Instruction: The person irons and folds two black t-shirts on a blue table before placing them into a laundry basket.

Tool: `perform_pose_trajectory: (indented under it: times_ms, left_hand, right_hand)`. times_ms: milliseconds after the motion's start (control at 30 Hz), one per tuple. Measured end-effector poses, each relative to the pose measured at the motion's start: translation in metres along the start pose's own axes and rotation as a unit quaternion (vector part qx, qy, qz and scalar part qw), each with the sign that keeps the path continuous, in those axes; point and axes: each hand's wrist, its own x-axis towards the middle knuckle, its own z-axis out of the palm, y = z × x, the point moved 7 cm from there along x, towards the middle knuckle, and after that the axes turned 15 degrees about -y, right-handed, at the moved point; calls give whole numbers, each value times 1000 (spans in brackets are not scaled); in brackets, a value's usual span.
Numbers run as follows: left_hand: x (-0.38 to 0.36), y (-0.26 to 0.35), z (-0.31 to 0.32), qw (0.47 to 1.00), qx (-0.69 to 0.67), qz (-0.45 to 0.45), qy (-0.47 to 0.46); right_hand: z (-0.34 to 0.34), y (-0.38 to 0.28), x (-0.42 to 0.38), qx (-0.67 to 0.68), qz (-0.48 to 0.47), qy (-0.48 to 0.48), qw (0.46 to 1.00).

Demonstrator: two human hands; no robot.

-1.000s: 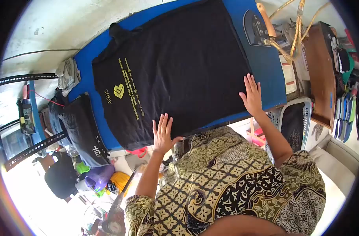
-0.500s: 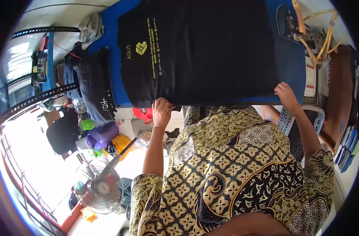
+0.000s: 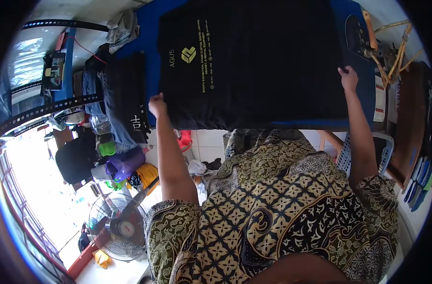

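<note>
A black shirt (image 3: pixel 273 66) with a yellow logo and lines of print lies spread over a blue padded board (image 3: pixel 365 102). Its near edge runs along the board's front side. My left hand (image 3: pixel 157 105) is closed at the shirt's left edge, fingers pinched on the cloth. Across from it, my right hand (image 3: pixel 349 79) pinches the right edge, thumb and fingertips together. Beyond the right hand, what looks like a clothes iron (image 3: pixel 355 35) rests on the board's far right.
Dark folded garments (image 3: pixel 123 90) hang left of the board. A standing fan (image 3: pixel 119 227) is at the lower left. Bamboo-like sticks (image 3: pixel 400 49) jut in at the right, above a grey plastic basket (image 3: pixel 386 146). Grey cloth (image 3: pixel 122 31) is bunched at the far left corner.
Both hands have moved away from the near edge, farther up the shirt's sides. My left hand went outward to the left edge. The view has shifted slightly, and the near hem lies flatter.
</note>
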Motion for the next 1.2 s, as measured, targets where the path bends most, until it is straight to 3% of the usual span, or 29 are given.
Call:
perform_pose_trajectory:
  times_ms: [133,200,233,267,300,367,433,500,533,567,600,633,667,733,767,800,867,900,967,1033,1100,1200]
  left_hand:
    - [2,-11,-4,997,24,22,66]
    - [-4,3,-3,996,64,-49,30]
    - [-21,28,-12,992,105,-30,69]
    - [-43,58,-21,983,147,-13,111]
    - [-53,82,-17,989,121,21,85]
    - [-81,132,-3,946,124,281,105]
    - [-76,123,28,941,169,287,51]
    - [-66,106,42,944,167,282,36]
    - [-64,108,44,942,184,280,32]
    - [-71,112,44,941,208,267,27]
    - [-80,123,36,951,211,228,-10]
    - [-102,144,28,932,257,254,32]
    - [-116,156,18,946,209,248,-17]
    - [-150,168,34,934,164,226,-222]
    - [-173,154,61,924,138,265,-240]
    - [-206,157,61,896,98,356,-245]
    - [-254,152,60,894,49,438,-82]
    - [-264,148,63,900,53,426,-71]
    - [-267,135,85,924,107,323,-172]
    - [-267,133,87,934,126,311,-122]
    - [-270,132,84,939,139,304,-77]
    - [-267,123,91,958,121,239,-103]
  right_hand:
    - [-7,26,2,53,41,30,997]
    - [-12,21,-6,19,73,99,992]
    - [-12,26,-9,23,109,158,981]
    - [-25,2,-23,-7,64,213,975]
    - [-35,-27,-45,-36,18,262,964]
    - [-25,-86,-61,-62,-224,159,960]
    - [1,-119,-85,-161,-347,97,919]
    - [-21,-80,-82,-150,-145,163,964]
    - [-33,-73,-86,-104,10,93,990]
    - [-43,-79,-98,-55,6,71,996]
    - [-35,-90,-118,-117,-231,153,954]
    - [-21,-88,-129,-199,-208,59,956]
    - [-18,-63,-132,-124,-200,14,972]
    - [-23,-17,-105,-145,-57,37,987]
    - [-37,-20,-91,-212,-155,122,957]
    - [-56,-28,-70,-270,-240,214,908]
    - [-97,-27,2,-202,-289,255,900]
    - [-112,-24,47,-152,-271,234,921]
    - [-123,-11,138,-58,-200,126,970]
    - [-101,6,214,62,-122,-51,989]
    - [-81,15,244,180,-71,-179,965]
    - [-65,30,251,378,-30,-289,879]
